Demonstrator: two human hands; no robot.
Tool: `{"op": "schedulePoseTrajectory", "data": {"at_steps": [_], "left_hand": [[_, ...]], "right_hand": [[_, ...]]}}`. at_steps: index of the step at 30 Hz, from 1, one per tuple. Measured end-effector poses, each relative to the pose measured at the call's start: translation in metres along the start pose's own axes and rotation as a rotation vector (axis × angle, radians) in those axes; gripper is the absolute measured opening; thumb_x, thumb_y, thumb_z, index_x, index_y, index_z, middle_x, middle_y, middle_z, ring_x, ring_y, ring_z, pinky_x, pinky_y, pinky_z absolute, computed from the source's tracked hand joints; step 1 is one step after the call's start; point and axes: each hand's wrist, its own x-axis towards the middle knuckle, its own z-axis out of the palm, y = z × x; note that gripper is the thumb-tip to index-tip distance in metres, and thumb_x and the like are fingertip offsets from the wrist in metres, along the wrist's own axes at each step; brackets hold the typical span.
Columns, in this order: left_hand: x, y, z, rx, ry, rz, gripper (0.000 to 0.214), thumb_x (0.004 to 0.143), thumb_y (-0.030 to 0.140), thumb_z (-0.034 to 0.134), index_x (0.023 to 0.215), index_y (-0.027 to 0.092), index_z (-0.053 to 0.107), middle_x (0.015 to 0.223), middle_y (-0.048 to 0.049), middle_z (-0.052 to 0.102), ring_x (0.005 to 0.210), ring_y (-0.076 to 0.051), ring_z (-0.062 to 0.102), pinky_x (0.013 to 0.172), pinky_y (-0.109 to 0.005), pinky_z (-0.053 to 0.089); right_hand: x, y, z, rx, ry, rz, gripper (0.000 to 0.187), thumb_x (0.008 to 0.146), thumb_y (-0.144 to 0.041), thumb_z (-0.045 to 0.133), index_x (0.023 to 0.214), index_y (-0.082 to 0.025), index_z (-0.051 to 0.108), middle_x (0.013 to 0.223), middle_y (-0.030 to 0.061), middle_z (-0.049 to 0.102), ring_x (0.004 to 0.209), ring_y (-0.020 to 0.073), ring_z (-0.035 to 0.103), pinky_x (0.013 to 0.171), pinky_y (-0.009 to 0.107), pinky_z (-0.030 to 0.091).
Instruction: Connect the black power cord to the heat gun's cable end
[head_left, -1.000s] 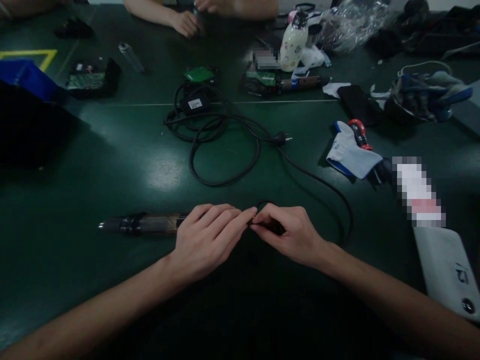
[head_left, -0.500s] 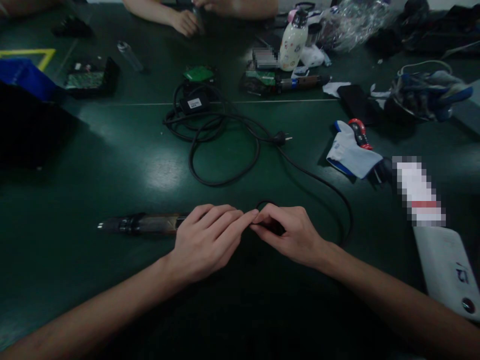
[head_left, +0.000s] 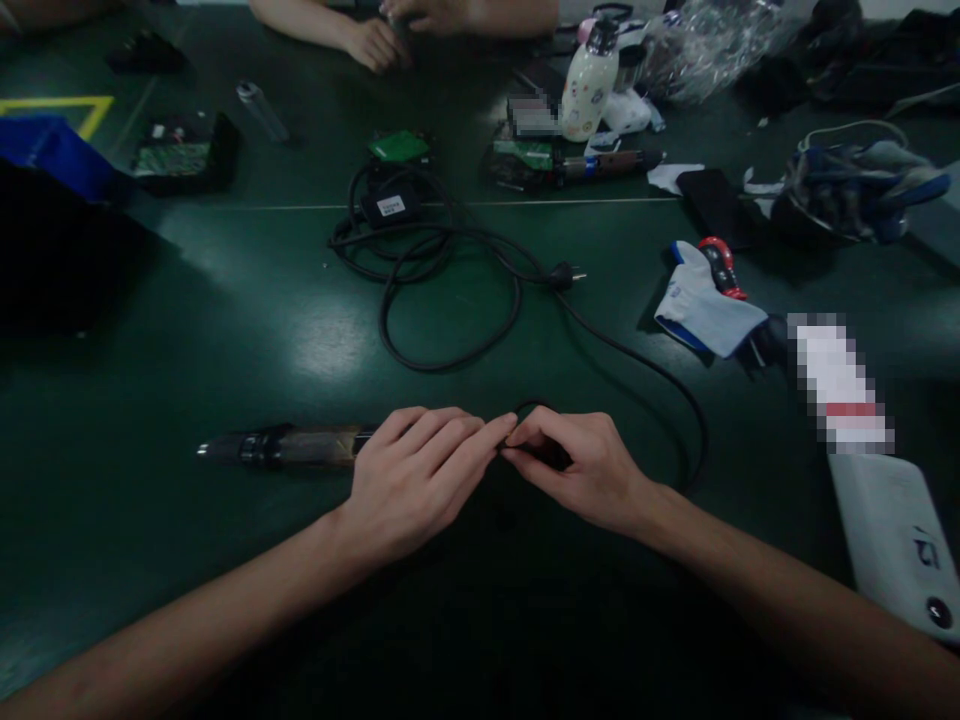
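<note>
A dark electric screwdriver point(head_left: 300, 447) lies flat on the green table, its metal tip pointing left. My left hand point(head_left: 424, 475) is wrapped over its rear end, which the palm and fingers hide. Close to the left fingertips, my right hand point(head_left: 581, 465) is closed in a pinch on the black cable point(head_left: 703, 440) at the screwdriver's tail. The exact joint between cable and tool is hidden by the fingers. From the right hand the cable loops out and back to a coil with a labelled black adapter box point(head_left: 390, 208) and a plug point(head_left: 562, 276).
At right lie a white-blue glove point(head_left: 709, 305), a red-black handled tool point(head_left: 721, 265) and a white device point(head_left: 896, 540). Circuit boards point(head_left: 176, 155), a second screwdriver point(head_left: 611, 165) and a patterned bottle point(head_left: 589, 85) stand further back. Across the table are another person's hands point(head_left: 379, 45).
Both hands keep nearly the same place on the screwdriver and cable. The left fingers shift very slightly, and the whole view drifts a few pixels.
</note>
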Motion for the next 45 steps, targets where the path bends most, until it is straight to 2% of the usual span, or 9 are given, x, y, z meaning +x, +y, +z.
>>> {"op": "schedulePoseTrajectory", "data": {"at_steps": [16, 30, 45], "left_hand": [[0.001, -0.0005, 0.0011, 0.002, -0.006, -0.002, 0.049, 0.097, 0.018, 0.068, 0.145, 0.02, 0.057, 0.115, -0.0014, 0.077, 0.104, -0.018, 0.072, 0.087, -0.037, 0.048], [0.0002, -0.0002, 0.0016, -0.017, -0.007, -0.003, 0.051, 0.098, 0.021, 0.065, 0.147, 0.02, 0.055, 0.119, -0.0049, 0.077, 0.108, -0.02, 0.072, 0.091, -0.038, 0.048], [-0.0003, -0.0014, 0.0027, 0.0, 0.003, -0.005, 0.05, 0.098, 0.018, 0.066, 0.147, 0.021, 0.055, 0.114, -0.003, 0.078, 0.102, -0.018, 0.073, 0.088, -0.037, 0.048]], "right_hand": [[0.0, 0.0006, -0.0002, -0.005, 0.002, -0.007, 0.012, 0.102, -0.029, 0.066, 0.095, -0.021, 0.06, 0.078, -0.004, 0.065, 0.064, 0.0093, 0.056, 0.061, 0.024, 0.037], [-0.0002, 0.0006, -0.0001, 0.0, 0.002, 0.005, 0.011, 0.102, -0.03, 0.065, 0.096, -0.022, 0.061, 0.078, -0.0034, 0.066, 0.064, 0.01, 0.057, 0.061, 0.024, 0.038], [0.0, -0.0001, 0.0, -0.018, 0.013, 0.003, 0.013, 0.102, -0.03, 0.066, 0.094, -0.022, 0.061, 0.078, -0.0035, 0.067, 0.062, 0.0095, 0.055, 0.059, 0.024, 0.037]]}}
